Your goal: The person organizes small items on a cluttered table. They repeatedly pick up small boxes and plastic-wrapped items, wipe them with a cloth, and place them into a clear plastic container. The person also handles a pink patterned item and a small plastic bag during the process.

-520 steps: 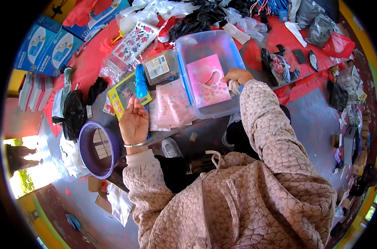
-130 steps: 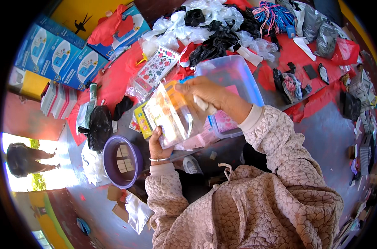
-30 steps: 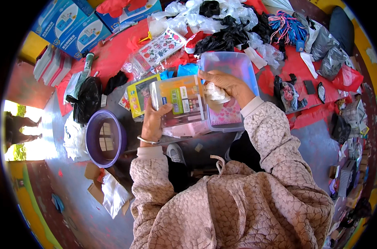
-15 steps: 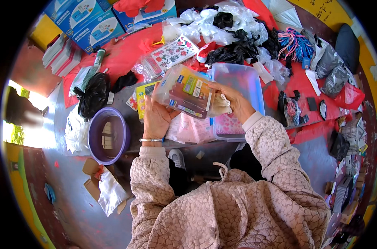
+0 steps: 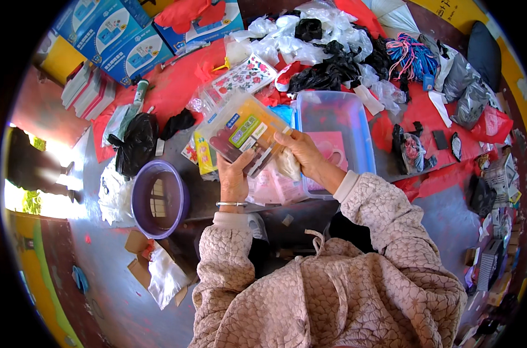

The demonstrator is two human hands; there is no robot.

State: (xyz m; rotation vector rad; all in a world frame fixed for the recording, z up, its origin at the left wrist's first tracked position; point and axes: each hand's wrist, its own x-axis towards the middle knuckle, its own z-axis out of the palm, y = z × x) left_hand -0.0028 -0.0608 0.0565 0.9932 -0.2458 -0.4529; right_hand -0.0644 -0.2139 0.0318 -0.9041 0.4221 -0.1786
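Both my hands hold a clear plastic case (image 5: 222, 131) with a yellow-green label, dark and orange contents showing through it. It is tilted above the near edge of the table. My left hand (image 5: 234, 178) grips its lower edge, thumb on the face. At the right end, my right hand (image 5: 311, 156) grips the case, with a crumpled off-white cloth (image 5: 288, 164) pressed under its fingers. Pink packets (image 5: 269, 188) lie below the case. Right of it stands a clear plastic bin (image 5: 333, 113) with a pink sheet inside.
A purple basin (image 5: 185, 200) stands left of my arm, near a black plastic bag (image 5: 135, 145). Plastic bags (image 5: 281, 29) and blue-pink cords (image 5: 413, 55) crowd the far side. Blue boxes (image 5: 121, 43) stand far left. An opened cardboard box (image 5: 137, 242) lies below the basin.
The case has tilted further and come slightly left. My left hand has gone from spread against its side to gripping its lower edge. The cloth hangs lower beneath my right hand.
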